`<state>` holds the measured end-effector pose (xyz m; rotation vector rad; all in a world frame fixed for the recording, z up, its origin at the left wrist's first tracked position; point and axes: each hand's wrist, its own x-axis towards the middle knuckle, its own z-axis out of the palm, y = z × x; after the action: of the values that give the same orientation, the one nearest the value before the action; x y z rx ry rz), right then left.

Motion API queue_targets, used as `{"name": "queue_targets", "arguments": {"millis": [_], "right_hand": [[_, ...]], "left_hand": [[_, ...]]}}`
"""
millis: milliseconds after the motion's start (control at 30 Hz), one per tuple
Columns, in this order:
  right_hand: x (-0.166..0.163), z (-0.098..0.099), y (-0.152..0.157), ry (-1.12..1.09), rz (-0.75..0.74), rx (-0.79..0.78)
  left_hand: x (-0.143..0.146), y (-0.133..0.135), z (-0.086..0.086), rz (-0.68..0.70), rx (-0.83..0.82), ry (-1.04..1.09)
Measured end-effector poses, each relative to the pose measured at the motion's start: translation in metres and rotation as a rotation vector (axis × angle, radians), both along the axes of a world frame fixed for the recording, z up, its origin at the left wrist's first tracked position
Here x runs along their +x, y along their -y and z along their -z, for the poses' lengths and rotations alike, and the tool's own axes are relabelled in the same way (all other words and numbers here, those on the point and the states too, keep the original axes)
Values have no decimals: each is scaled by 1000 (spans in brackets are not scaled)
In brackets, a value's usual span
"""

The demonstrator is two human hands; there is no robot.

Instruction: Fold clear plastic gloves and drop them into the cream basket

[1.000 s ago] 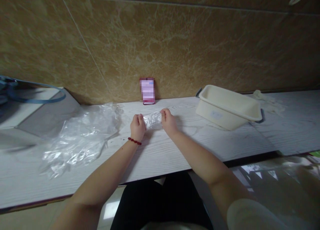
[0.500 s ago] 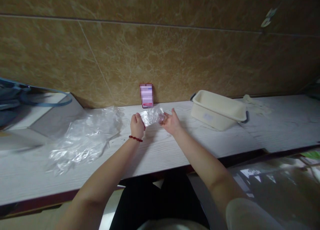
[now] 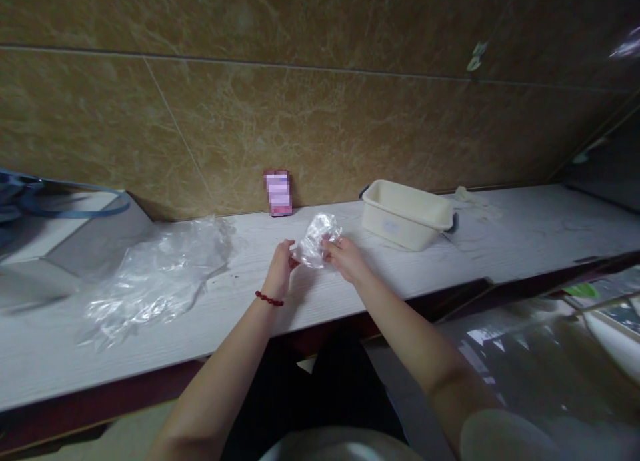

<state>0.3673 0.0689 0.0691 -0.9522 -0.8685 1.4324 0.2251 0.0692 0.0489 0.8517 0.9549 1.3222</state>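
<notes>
Over the white wood-grain counter, a small crumpled clear plastic bag (image 3: 316, 242) is between my two hands. My right hand (image 3: 346, 257) pinches its right side with thumb and fingers. At the lower left edge of this bag is my left hand (image 3: 281, 269), its fingers curled against the plastic and partly hidden. A red bead bracelet (image 3: 270, 299) circles the left wrist. Whether anything is inside the bag I cannot make out. Farther left, a large clear plastic sheet or bag (image 3: 160, 274) lies crumpled on the counter.
A phone (image 3: 279, 194) leans against the brown tiled wall (image 3: 320, 127). To the right stands a cream plastic bin (image 3: 407, 217) with dark handles, a pale limp item (image 3: 477, 204) beyond it. A white box (image 3: 90, 234) with a blue strap (image 3: 75, 211) is at left.
The small bag has gone from stretched out sideways to bunched up and more upright. My right hand has turned to pinch it from the side. The view has shifted slightly right.
</notes>
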Motion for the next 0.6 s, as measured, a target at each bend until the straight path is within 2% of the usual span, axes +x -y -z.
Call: {"name": "queue_targets", "arguments": {"millis": [100,167,300,400,500,600], "right_hand": [[21,-10,12,77,-65,-35],[30,-11,18,81,-83,-74],[43,-3,22,49,-111,-164],[63,-8,14,54,-81,-140],[104,-32,-12,95,19,-37],[158,-60,-54,152,120,26]], "left_hand": [[-1,5,-9,227,103,-13],[4,5,-10,326,155,-86],[21,3,-7,337,237,-271],[29,-1,-6,402,304,-312],[25,-16,1,399,331,-326],[13,-40,21,253,367,-428]]}}
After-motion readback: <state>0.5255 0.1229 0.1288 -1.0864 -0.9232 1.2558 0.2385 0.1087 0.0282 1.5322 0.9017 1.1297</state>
